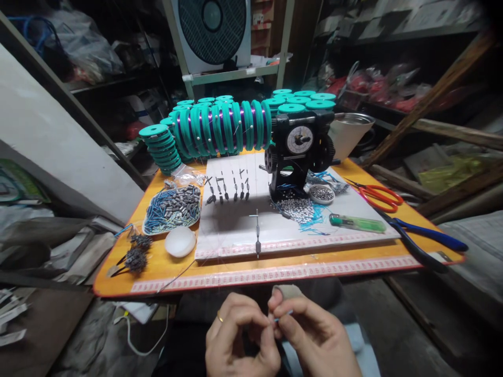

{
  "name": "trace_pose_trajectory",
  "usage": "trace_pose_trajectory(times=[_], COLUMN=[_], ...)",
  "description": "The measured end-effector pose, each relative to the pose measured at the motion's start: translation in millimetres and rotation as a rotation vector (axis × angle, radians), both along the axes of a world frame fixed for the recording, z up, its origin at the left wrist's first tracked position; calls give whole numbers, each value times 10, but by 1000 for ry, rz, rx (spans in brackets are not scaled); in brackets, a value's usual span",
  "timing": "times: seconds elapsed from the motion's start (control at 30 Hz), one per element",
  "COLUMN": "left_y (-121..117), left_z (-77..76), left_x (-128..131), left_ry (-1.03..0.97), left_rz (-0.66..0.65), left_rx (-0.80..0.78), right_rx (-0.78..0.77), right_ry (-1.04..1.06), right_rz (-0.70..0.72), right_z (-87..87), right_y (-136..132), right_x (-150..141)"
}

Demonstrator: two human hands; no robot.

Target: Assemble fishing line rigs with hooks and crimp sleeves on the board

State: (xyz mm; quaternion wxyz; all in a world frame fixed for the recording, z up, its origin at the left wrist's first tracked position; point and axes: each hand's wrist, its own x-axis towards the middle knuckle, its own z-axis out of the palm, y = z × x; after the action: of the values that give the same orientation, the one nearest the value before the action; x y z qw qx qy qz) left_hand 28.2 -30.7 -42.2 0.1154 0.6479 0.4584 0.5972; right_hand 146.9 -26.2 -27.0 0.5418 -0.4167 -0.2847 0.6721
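A single head-worn camera, looking forward and down from the seated person's eye level, facing across the near edge of an orange table [176,277], hands [267,330] close at bottom center, shelving [236,75] farther off beyond, no second view sharing the scene

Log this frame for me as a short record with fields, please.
Left hand: fingertips pinched together; anything held is unclear
Right hand: pinches small blue piece
Hands' position: close together, in front of table
On white board: black machine with dial, green cutter, pale beads
Left of board: tray of grey and blue pieces, white dish
Right side: orange-handled scissors, blue-handled pliers
Background: box fan
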Motion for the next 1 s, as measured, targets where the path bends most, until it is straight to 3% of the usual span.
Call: trace_pose_trajectory(times=[0.2,0.4,0.57,0.7,0.9,1.0], left_y=[-32,-37,-32,-41,-45,-43], left_z=[-68,-76,-78,-109,-94,-98], left_x=[26,192,158,235,381,375], left_ry=[-175,-368,-245,-395,-502,-533], left_rz=[-120,74,-46,92,121,120], left_rx=[-93,-115,-116,-137,-153,-159], right_rx=[3,-43,-14,21,-16,46], right_ry=[121,172,171,210,220,215], right_rz=[121,54,86,161,65,107], right_z=[-169,-167,-245,-306,-202,-224], right_y=[-1,-21,-2,10,-33,-18], right_x=[6,-20,0,11,-54,-31])
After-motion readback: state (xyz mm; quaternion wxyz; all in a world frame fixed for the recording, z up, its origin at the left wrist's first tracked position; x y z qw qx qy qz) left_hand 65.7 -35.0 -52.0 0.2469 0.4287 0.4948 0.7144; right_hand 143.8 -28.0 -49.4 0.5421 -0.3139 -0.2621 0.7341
